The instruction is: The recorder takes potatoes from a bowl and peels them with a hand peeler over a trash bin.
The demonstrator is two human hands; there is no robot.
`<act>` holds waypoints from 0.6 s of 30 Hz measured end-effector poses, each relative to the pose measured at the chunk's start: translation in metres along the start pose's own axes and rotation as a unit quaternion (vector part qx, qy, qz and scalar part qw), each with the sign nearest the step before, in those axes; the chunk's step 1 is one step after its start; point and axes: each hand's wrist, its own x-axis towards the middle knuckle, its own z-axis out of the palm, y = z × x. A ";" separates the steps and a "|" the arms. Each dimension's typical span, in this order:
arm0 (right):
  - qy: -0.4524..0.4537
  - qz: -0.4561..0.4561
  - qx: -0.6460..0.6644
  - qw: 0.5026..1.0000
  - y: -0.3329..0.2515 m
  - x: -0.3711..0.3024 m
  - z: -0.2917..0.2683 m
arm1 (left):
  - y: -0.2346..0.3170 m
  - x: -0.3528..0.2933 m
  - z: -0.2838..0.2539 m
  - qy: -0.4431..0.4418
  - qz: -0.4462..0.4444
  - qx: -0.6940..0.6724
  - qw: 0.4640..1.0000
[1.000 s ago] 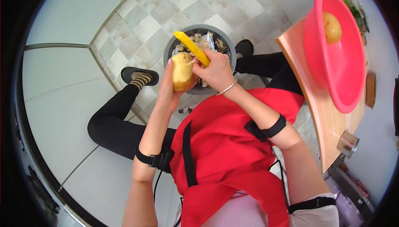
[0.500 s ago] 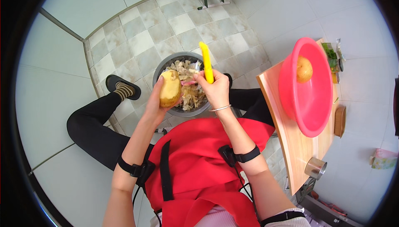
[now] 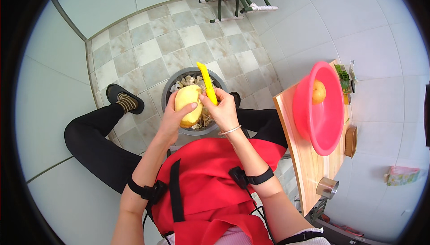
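The yellow peeler (image 3: 207, 83) is upright now, its tip pointing away from the body, where a second ago it lay slanted across the top of the potato (image 3: 188, 106). The potato has turned too: more pale, peeled flesh faces up than before, and both hands sit lower and closer to the red apron (image 3: 201, 186) than in the earlier views.

Left hand (image 3: 172, 117): fingers curled round the potato from the left side, thumb pressed across its lower front, a firm cupping grip. The potato is held in the air directly above the grey bucket (image 3: 172, 88), which stands on the tiled floor (image 3: 156, 43) between the person's feet and holds a heap of peelings (image 3: 190, 81).

Right hand (image 3: 224, 110): closed round the peeler's handle, fingers wrapped tight, knuckles just beside the potato's right edge. Whether the blade is touching the potato, I cannot tell.

Off to the right, a wooden surface (image 3: 309, 164) carries a pink bowl (image 3: 320, 119) with one more potato (image 3: 319, 91) inside, and a small metal cup (image 3: 328, 187) near its front end.
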 end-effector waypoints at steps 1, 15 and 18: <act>0.000 0.002 0.012 1.000 0.000 -0.002 0.000 | 0.003 -0.001 0.001 0.000 -0.002 0.000 1.000; 0.101 0.084 -0.034 0.991 0.033 -0.001 -0.014 | 0.060 0.059 0.007 -0.194 -0.232 -0.048 0.952; 0.103 0.056 0.010 0.993 0.026 0.001 -0.008 | 0.048 0.072 0.006 -0.227 -0.173 -0.081 0.955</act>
